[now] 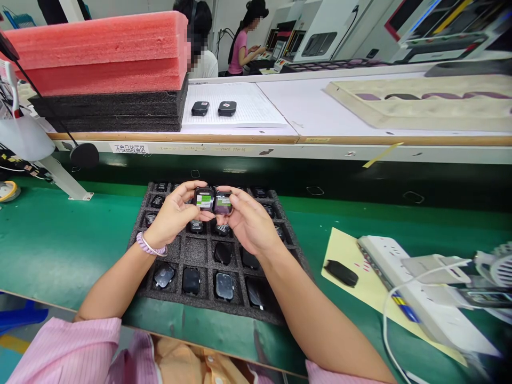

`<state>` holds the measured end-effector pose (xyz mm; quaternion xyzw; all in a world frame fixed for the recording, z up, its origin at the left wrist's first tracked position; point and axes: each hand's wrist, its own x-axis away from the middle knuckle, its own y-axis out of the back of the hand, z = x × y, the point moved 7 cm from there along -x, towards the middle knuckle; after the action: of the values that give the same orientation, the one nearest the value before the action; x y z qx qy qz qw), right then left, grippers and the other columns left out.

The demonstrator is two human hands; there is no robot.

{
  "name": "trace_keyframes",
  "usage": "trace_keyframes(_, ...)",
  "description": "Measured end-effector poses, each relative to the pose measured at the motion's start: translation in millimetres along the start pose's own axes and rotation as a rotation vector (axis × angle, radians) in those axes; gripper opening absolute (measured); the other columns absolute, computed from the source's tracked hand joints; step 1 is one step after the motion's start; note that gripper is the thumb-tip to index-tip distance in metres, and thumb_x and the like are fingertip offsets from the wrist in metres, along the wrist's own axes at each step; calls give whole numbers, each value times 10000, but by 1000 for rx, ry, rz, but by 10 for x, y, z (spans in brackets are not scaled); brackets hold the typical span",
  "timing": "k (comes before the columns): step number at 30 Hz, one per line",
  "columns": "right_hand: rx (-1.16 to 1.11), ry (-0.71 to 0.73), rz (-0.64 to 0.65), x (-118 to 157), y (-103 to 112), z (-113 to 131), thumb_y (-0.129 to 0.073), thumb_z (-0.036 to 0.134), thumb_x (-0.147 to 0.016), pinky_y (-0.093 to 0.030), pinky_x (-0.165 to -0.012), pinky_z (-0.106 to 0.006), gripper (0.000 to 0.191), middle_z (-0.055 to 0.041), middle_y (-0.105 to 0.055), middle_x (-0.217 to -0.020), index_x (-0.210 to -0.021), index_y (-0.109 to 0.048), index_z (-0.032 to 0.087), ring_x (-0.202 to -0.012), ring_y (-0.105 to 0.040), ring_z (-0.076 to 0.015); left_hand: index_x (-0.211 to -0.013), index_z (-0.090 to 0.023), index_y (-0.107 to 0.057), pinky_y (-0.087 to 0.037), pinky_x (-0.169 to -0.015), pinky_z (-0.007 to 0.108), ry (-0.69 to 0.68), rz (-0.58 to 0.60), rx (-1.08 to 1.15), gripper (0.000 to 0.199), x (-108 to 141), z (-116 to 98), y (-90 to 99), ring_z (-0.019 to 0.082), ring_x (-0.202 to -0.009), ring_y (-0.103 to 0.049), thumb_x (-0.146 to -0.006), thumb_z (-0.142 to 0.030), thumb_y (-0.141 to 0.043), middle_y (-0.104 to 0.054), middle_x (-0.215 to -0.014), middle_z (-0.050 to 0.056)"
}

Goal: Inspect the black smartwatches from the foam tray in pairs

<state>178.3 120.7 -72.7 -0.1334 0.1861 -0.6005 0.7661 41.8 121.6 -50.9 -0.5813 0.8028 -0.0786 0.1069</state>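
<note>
My left hand (180, 208) pinches a small black square device (204, 198) whose lit screen shows green and white; it looks like a watch body without a strap. My right hand (252, 218) grips a similar device (223, 203), its screen dimmer and purplish below. The two devices are held side by side, upright and facing me, almost touching. Beneath my hands lies a dark grey foam tray (194, 248) with square pockets, many holding such black devices. One of them, a black device (191, 280), sits in the near row. My forearms hide parts of the tray.
Red foam sheets (116, 48) are stacked on black foam on the shelf. Two black devices (227, 109) rest on lined paper there. At right are a white power strip (416, 288), a cable, and a black object (341, 272) on yellow paper. Other people sit beyond the shelf.
</note>
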Motion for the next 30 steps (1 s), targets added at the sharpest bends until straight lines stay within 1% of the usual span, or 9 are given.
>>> trace_keyframes(2, 4, -1, 2, 2, -3, 4, -795, 506, -785, -434, -570, -283, 445, -5, -635, -805, -1080, -642, 210, -590, -556, -144, -1134, -172, -567, -639, -675, 239, 8, -11, 0, 373, -7, 6, 15, 151, -685, -740, -772, -144, -655, -665, -993, 20)
trace_keyframes(4, 12, -3, 5, 3, -7, 5, -781, 509, -793, -435, -570, -289, 438, -5, -627, -798, -1080, -640, 210, -589, -555, -146, -1109, -164, -581, -635, -630, 247, 27, -28, 13, 284, -12, 14, 36, 159, -647, -735, -841, -247, -627, -661, -937, 20)
trace_keyframes(6, 29, -5, 6, 3, -9, 2, -766, 506, -798, -441, -571, -297, 427, 0, -613, -779, -1079, -638, 210, -587, -553, -150, -1093, -157, -593, -636, -617, 267, 43, -34, 37, 269, -12, 14, 44, 174, -644, -737, -866, -301, -590, -664, -927, 30)
trace_keyframes(11, 76, 17, -26, 7, 20, -7, -823, 443, -740, -452, -562, -280, 443, 8, -619, -835, -1072, -634, 216, -581, -549, -129, -1086, -159, -597, -641, -655, 273, 49, -25, 13, 304, 12, -11, 21, 173, -661, -740, -787, -216, -607, -668, -946, 21)
trace_keyframes(15, 101, 31, -36, 13, 30, -11, -836, 396, -743, -445, -551, -250, 422, 7, -631, -858, -1062, -635, 207, -570, -541, -105, -1090, -160, -589, -646, -674, 270, 52, -9, -3, 343, 24, -12, -10, 164, -665, -740, -747, -173, -594, -684, -972, 26)
trace_keyframes(19, 109, 47, -35, 12, 25, 7, -831, 382, -749, -441, -535, -244, 402, 7, -618, -870, -1047, -626, 205, -553, -525, -93, -1092, -156, -586, -646, -660, 257, 53, -8, -11, 342, 18, 0, -21, 162, -655, -740, -750, -171, -596, -688, -973, 30)
trace_keyframes(26, 132, 42, -13, 22, 5, 10, -793, 331, -736, -445, -551, -269, 404, 10, -608, -862, -1072, -604, 212, -577, -532, -114, -1082, -159, -584, -640, -634, 240, 53, -38, -40, 309, 26, -17, -2, 159, -642, -736, -781, -208, -632, -688, -928, 23)
trace_keyframes(30, 139, 38, -2, 25, 1, 1, -773, 334, -750, -441, -562, -278, 395, 14, -608, -837, -1086, -604, 212, -587, -545, -123, -1076, -163, -587, -637, -624, 244, 48, -41, -35, 313, 28, -18, 8, 159, -629, -733, -773, -217, -640, -691, -915, 22)
